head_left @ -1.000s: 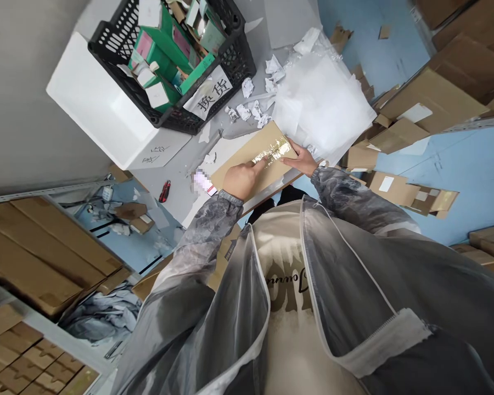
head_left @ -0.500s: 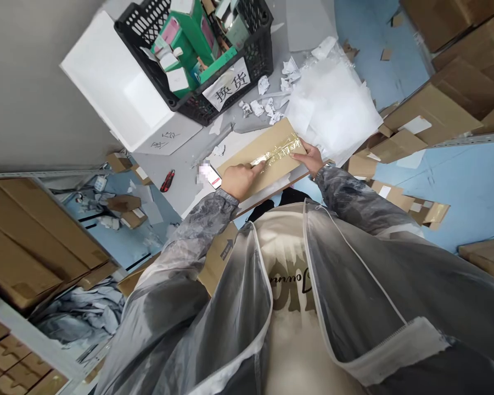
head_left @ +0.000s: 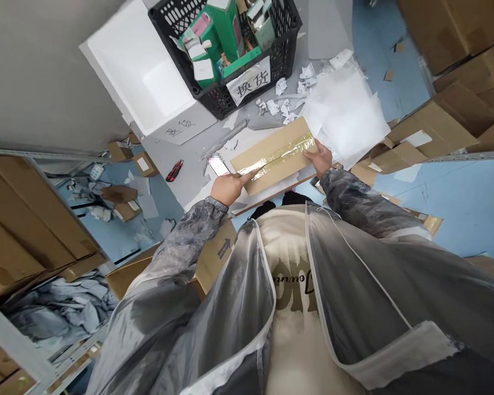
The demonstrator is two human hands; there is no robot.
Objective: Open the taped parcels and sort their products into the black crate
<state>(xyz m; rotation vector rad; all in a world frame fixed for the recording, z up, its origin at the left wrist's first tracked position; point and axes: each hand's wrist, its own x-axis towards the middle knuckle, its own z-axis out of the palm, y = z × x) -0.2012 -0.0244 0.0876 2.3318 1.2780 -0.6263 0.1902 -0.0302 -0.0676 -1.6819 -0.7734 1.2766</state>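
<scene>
So there's a long, flat cardboard box [head_left: 267, 145] sitting near the front edge of the grey desk [head_left: 158, 148], set at a slant — smooth tan faces, crisp corners. A strip of shiny see-through tape [head_left: 276, 159] runs lengthwise along the top, all wrinkly and catching the light. The right hand [head_left: 320, 158] has the right end pinched, thumb on top and the other fingers bent round the edge. The left hand [head_left: 227, 188] has its index finger stretched straight out, its tip on the tape near the left end; the rest look curled, but I can't tell how tightly, and they don't seem to grip anything.

A slim rectangular phone [head_left: 219, 167] lies right beside the left hand, with a red-and-black cutter [head_left: 174, 171] farther left. Behind the box: crumpled paper balls [head_left: 280, 86], a floppy pile of milky plastic sheets [head_left: 346, 118], and a black plastic lattice crate [head_left: 287, 57] full of mostly green cartons [head_left: 224, 33].
</scene>
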